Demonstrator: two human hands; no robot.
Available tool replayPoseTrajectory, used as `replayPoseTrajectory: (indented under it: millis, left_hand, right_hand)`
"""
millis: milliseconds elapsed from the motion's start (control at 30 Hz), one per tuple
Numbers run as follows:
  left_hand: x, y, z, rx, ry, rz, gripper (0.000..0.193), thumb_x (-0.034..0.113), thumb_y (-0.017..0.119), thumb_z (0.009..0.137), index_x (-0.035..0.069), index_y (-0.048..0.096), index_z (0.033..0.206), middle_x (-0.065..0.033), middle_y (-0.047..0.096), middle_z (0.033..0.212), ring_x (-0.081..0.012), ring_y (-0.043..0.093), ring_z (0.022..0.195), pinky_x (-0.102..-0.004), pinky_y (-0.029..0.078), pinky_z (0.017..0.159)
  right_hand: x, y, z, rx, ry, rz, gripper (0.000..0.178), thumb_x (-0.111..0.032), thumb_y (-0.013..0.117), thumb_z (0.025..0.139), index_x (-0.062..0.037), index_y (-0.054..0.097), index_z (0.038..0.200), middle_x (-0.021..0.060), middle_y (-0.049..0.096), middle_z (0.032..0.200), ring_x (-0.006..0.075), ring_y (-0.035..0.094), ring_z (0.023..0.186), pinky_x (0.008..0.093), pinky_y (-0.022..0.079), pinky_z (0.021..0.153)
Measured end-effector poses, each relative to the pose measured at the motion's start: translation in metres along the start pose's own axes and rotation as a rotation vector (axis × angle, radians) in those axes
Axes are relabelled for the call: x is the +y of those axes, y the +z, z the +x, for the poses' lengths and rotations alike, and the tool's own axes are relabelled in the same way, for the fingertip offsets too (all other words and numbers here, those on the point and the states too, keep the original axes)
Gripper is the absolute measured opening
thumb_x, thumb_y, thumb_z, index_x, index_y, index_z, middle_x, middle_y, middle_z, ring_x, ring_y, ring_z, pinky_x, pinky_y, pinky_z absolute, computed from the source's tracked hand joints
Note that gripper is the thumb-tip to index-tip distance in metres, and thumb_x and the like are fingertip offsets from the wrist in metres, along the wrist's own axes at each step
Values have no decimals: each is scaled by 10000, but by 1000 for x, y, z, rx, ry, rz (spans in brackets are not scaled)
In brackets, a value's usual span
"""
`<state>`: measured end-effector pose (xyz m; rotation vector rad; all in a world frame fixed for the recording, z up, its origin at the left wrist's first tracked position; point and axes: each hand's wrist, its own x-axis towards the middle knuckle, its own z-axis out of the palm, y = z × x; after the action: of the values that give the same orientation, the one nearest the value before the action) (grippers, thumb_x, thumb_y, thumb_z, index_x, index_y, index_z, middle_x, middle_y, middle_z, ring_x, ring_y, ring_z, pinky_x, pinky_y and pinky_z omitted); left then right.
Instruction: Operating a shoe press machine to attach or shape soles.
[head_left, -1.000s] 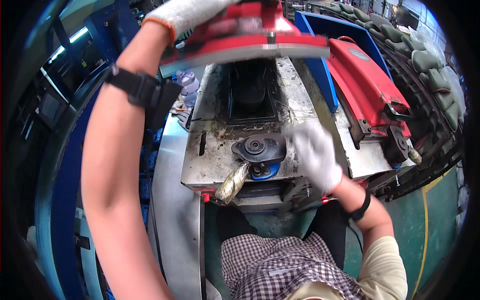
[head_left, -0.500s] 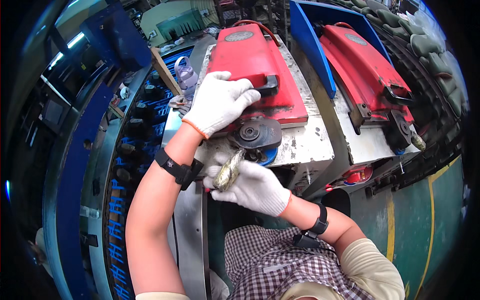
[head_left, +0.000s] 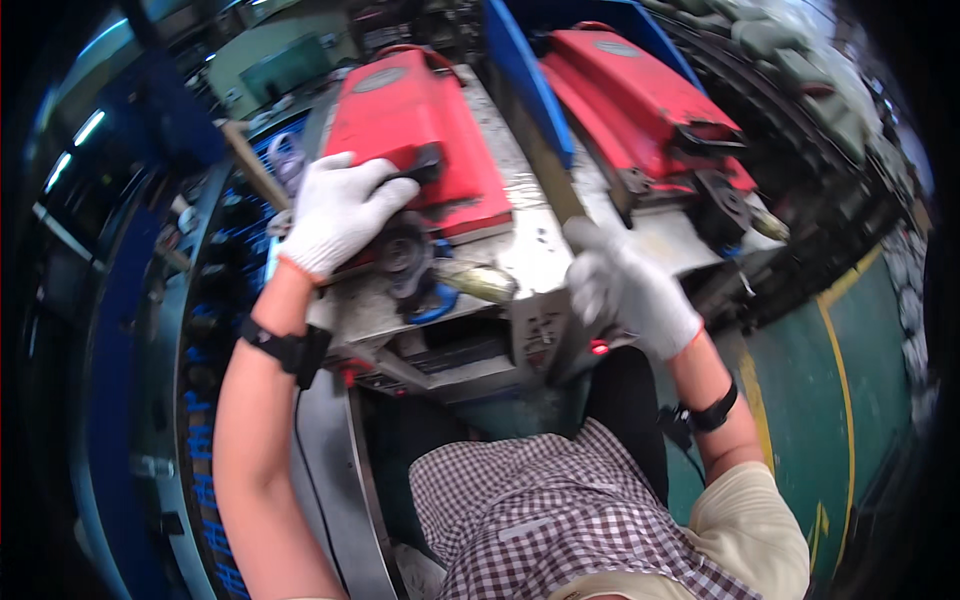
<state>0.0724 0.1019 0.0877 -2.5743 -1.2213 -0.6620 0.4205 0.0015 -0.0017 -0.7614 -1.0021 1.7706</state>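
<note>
My left hand (head_left: pixel 342 208), in a white knit glove, is closed on the black handle (head_left: pixel 426 163) at the front of a red machine cover (head_left: pixel 400 115). Below that cover sits a dark round clamp head (head_left: pixel 405 250), and a lever grip (head_left: pixel 478 281) wrapped in yellowish film sticks out from it to the right. A blue part (head_left: pixel 436 305) shows under the clamp. My gloved right hand (head_left: pixel 635 288) hangs to the right of the lever grip, apart from it, fingers loosely parted and somewhat blurred, with nothing seen in it.
A second red machine (head_left: pixel 640 100) with a blue side panel (head_left: pixel 535 85) and its own wrapped lever grip (head_left: pixel 768 224) stands at the right. Racks of blue pegs (head_left: pixel 200 440) run along the left. Green floor (head_left: pixel 800 370) with yellow lines lies at the right.
My right hand has let go of the wrapped lever grip and moved right. The lever now points right instead of toward me. My left hand stays on the handle; the view has shifted.
</note>
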Motion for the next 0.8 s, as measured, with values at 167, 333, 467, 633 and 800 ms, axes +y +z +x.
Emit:
replayPoseTrajectory:
  millis: [167, 333, 467, 633, 800]
  left_hand:
    - [-1, 0, -1, -29, -211, -267, 262, 230, 655, 1001, 23, 711, 1152, -98, 695, 907, -216, 670, 927, -361, 515, 864]
    - [49, 15, 27, 160, -281, -736, 473, 233, 701, 992, 35, 594, 1408, -132, 661, 1302, -186, 650, 1138, -342, 523, 1003]
    - [115, 21, 61, 76, 46, -573, 431, 184, 709, 975, 18, 625, 1365, -98, 666, 1278, -192, 639, 1193, -328, 487, 1066]
    - [168, 71, 124, -55, 350, -355, 497, 265, 688, 874, 6, 640, 1295, -186, 667, 1247, -388, 673, 1109, -451, 542, 1007]
    - [193, 110, 169, 51, 397, -172, 581, 256, 717, 845, 48, 585, 1371, -204, 610, 1272, -402, 630, 1166, -499, 522, 996]
  right_hand:
    - [-95, -100, -32, 593, -741, -1122, 398, -319, 552, 1092, -1, 676, 1297, 61, 723, 1061, 158, 693, 978, 311, 562, 835]
    - [-116, -223, -80, 923, -290, -1320, 423, -414, 533, 1067, -93, 703, 1282, 240, 703, 1238, 414, 677, 1146, 467, 550, 948]
    - [-87, -138, -101, 1016, -111, -1661, 490, -442, 575, 1043, -173, 614, 1451, 274, 735, 1085, 429, 717, 1048, 512, 564, 885]
    - [-43, -84, -105, 846, -315, -1600, 534, -407, 617, 1030, -170, 556, 1504, 242, 754, 1024, 429, 739, 939, 498, 571, 830]
    - [-89, -93, -102, 755, -495, -1472, 310, -308, 641, 1013, -108, 746, 1225, 171, 770, 1046, 397, 733, 976, 474, 567, 867]
